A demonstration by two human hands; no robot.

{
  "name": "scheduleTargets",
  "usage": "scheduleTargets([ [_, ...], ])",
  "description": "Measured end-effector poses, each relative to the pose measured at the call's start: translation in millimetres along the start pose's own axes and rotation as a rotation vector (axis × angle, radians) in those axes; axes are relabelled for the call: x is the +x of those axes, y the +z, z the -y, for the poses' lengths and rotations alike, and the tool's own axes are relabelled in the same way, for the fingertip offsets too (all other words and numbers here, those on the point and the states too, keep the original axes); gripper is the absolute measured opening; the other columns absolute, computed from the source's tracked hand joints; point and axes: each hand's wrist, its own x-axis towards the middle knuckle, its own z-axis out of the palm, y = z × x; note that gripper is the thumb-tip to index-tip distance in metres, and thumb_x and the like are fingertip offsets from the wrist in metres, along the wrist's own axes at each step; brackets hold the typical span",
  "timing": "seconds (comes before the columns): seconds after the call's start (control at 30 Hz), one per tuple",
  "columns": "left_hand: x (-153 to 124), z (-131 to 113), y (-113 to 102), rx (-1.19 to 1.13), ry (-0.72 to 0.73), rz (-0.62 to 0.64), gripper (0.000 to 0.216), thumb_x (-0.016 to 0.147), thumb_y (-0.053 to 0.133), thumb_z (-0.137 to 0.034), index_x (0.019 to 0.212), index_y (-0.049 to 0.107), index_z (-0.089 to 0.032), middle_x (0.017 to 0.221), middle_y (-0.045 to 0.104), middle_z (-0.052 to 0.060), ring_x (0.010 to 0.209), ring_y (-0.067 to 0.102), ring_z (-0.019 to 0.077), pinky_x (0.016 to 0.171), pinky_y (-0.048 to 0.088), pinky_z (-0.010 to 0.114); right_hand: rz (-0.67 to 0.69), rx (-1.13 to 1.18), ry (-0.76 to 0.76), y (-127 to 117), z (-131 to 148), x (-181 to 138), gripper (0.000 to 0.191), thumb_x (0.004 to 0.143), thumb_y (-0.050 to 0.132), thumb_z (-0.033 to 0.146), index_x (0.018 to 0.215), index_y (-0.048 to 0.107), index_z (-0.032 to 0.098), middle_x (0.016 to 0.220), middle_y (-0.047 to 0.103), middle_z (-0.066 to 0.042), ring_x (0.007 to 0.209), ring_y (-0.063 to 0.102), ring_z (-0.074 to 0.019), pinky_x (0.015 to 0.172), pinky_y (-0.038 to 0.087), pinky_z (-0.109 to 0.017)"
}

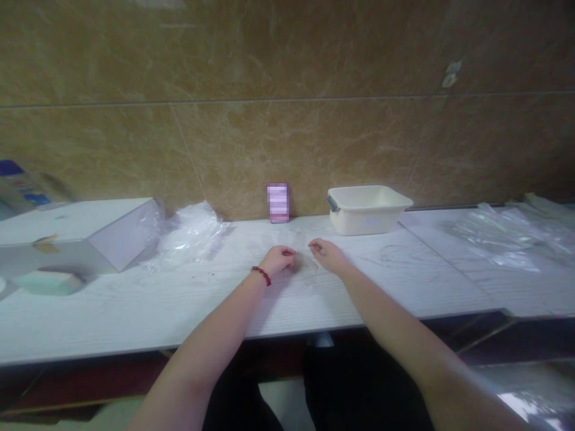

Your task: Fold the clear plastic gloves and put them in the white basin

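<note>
Over the middle of the white wood-grain table (215, 311), my left hand (279, 260) is closed, thumb and fingers drawn together in a pinch. A red beaded bracelet (262, 275) circles that wrist. My right hand (329, 255) faces it a short gap away, its fingers also pinched. What either hand holds, if anything, is too small or see-through to name. Faint, clear-looking marks show on the tabletop between and below the hands. Just beyond my right hand stands a cream plastic bin (369, 211) with a grey handle.
Against the tiled wall (269, 137) leans a phone (278, 203) with a blurred screen. To the left are a white box (81, 233), crumpled clear plastic (193, 230) and a pale green sponge-like block (48, 282). More clear plastic bags (498, 230) lie at the right.
</note>
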Motion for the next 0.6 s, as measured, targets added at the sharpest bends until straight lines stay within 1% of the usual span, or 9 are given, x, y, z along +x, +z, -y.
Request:
scheduleTargets([
  [0.1, -1.0, -1.2, -3.6, 0.102, 0.000, -0.007, 0.029, 0.067, 0.052, -0.024, 0.093, 0.058, -0.011, 0.060, 0.060, 0.002, 0.048, 0.051, 0.0092, 0.047, 0.040, 0.019, 0.078, -0.103, -0.054, -1.8, -7.2, 1.9, 0.019, 0.075, 0.043, 0.022, 0.086, 0.058, 0.018, 0.085, 0.059, -0.003, 0.080, 0.052, -0.0109, 0.078, 0.035, -0.025],
  [0.2, 0.0, -0.2, -5.0, 0.225, 0.055, -0.047, 0.028, 0.066, 0.053, -0.025, 0.091, 0.060, -0.013, 0.075, 0.063, 0.004, 0.064, 0.056, 0.0127, 0.059, 0.043, 0.021, 0.147, -0.168, -0.106, -3.2, -6.9, 0.1, 0.020, 0.074, 0.045, 0.024, 0.087, 0.060, 0.020, 0.083, 0.059, -0.003, 0.081, 0.051, -0.0113, 0.081, 0.032, -0.026],
  [0.3, 1.5, 2.0, -5.3, 0.301, 0.114, -0.070, 0.027, 0.066, 0.052, -0.025, 0.090, 0.060, -0.015, 0.085, 0.062, 0.005, 0.078, 0.055, 0.0151, 0.069, 0.042, 0.022, 0.183, -0.192, -0.118, -4.4, -4.4, -2.8, 0.022, 0.074, 0.046, 0.028, 0.090, 0.060, 0.022, 0.084, 0.057, -0.003, 0.083, 0.050, -0.0119, 0.082, 0.031, -0.027],
  [0.37, 2.1, 3.0, -5.1, 0.312, 0.128, -0.065, 0.029, 0.067, 0.052, -0.027, 0.092, 0.059, -0.014, 0.087, 0.062, 0.005, 0.078, 0.055, 0.0154, 0.070, 0.042, 0.022, 0.199, -0.202, -0.118, -4.5, -4.2, -4.4, 0.024, 0.074, 0.046, 0.032, 0.092, 0.059, 0.023, 0.087, 0.056, -0.003, 0.085, 0.048, -0.0130, 0.082, 0.030, -0.027],
  [0.6, -0.7, -1.0, -7.6, 0.321, 0.072, -0.085, 0.031, 0.065, 0.054, -0.023, 0.095, 0.057, -0.016, 0.085, 0.061, 0.004, 0.075, 0.056, 0.0137, 0.069, 0.043, 0.022, 0.258, -0.221, -0.128, -3.3, -9.7, -6.3, 0.032, 0.073, 0.046, 0.042, 0.100, 0.055, 0.028, 0.093, 0.052, -0.004, 0.090, 0.044, -0.0162, 0.081, 0.030, -0.031],
])
